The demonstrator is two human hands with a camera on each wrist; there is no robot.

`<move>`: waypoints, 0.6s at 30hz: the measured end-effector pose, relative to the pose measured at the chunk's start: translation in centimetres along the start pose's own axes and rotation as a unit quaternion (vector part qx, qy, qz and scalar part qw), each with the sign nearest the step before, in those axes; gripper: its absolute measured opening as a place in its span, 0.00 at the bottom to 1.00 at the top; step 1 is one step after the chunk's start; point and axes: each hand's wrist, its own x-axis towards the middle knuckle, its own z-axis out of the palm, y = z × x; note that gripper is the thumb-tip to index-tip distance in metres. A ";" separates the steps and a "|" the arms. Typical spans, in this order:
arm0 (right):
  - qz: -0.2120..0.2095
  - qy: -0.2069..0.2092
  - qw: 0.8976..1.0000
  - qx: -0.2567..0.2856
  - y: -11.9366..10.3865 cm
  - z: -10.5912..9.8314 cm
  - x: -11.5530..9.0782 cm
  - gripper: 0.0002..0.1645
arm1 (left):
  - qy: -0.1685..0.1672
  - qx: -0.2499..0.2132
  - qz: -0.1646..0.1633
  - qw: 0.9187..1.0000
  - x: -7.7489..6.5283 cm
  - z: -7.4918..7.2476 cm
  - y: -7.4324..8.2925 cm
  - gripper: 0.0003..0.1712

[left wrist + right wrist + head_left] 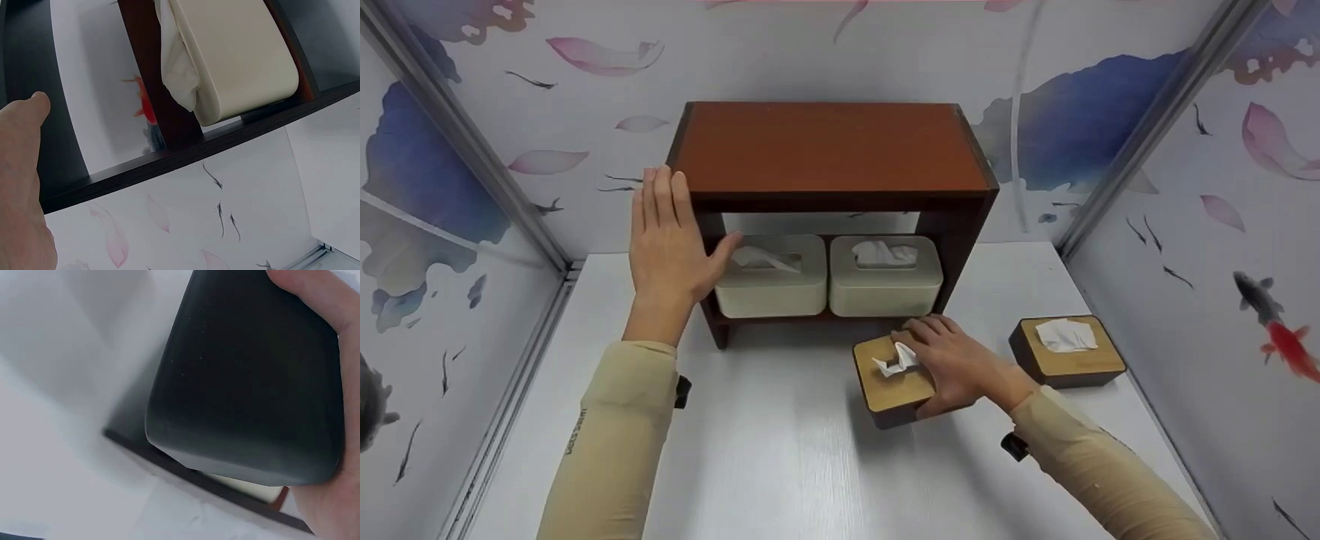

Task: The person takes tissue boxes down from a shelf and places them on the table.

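Observation:
My left hand, fingers straight and thumb spread, is at the left side of a small brown wooden shelf; whether it touches the panel I cannot tell. Its thumb shows in the left wrist view. With my right hand I grip a dark tissue box with a wood-coloured lid, in front of the shelf's right half. Fingers reach over its far edge, and the thumb is at the near side. The right wrist view shows the dark box close up.
Two cream tissue boxes stand side by side on the lower shelf, one left, one right. Another wood-lidded tissue box sits at the right on the white table. Patterned panels enclose the back and sides.

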 end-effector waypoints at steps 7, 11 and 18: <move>0.046 -0.040 0.998 0.020 1.6 2.2 -1.0 0.70 | 0.000 -0.002 0.000 1.000 0.0 0.1 0.0 0.60; 0.074 -0.053 0.995 0.029 2.7 3.2 -1.8 0.69 | -0.002 -0.002 0.000 1.000 0.0 0.1 0.0 0.60; 0.097 -0.057 0.993 0.036 4.4 4.7 -3.2 0.68 | -0.001 -0.003 -0.001 1.000 0.0 0.2 -0.1 0.60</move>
